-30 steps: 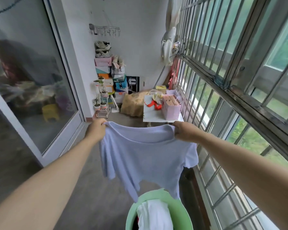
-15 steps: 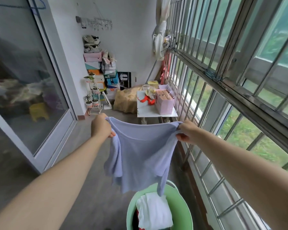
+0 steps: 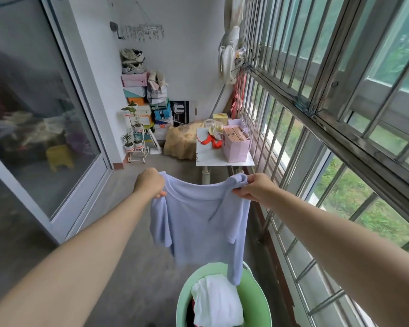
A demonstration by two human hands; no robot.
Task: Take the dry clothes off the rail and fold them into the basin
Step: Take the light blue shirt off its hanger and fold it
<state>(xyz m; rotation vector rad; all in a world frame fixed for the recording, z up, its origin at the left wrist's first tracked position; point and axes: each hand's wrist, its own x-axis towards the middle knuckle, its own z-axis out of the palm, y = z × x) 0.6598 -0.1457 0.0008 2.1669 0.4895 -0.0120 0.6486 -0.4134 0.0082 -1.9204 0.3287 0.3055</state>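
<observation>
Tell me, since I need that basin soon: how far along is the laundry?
Done: a white garment lies in the round green plastic basin. In hand: the left hand and right hand hold the pale lilac T-shirt, unfolded, above it. Left: folding it and laying it in; the rail is out of view.

T-shirt (image 3: 198,223): soft matt lilac cloth you hold
Basin (image 3: 257,303): smooth green plastic
Window bars (image 3: 291,128): shiny metal
Floor (image 3: 132,256): rough grey concrete

I am facing a small white table (image 3: 222,159) standing on the grey floor (image 3: 175,165). Right of it, a barred window (image 3: 316,97) is letting daylight in; beyond it, stacked boxes (image 3: 135,92) are sitting against the white wall (image 3: 187,55); left of it, a glass door (image 3: 45,114) is showing dim reflections.
</observation>
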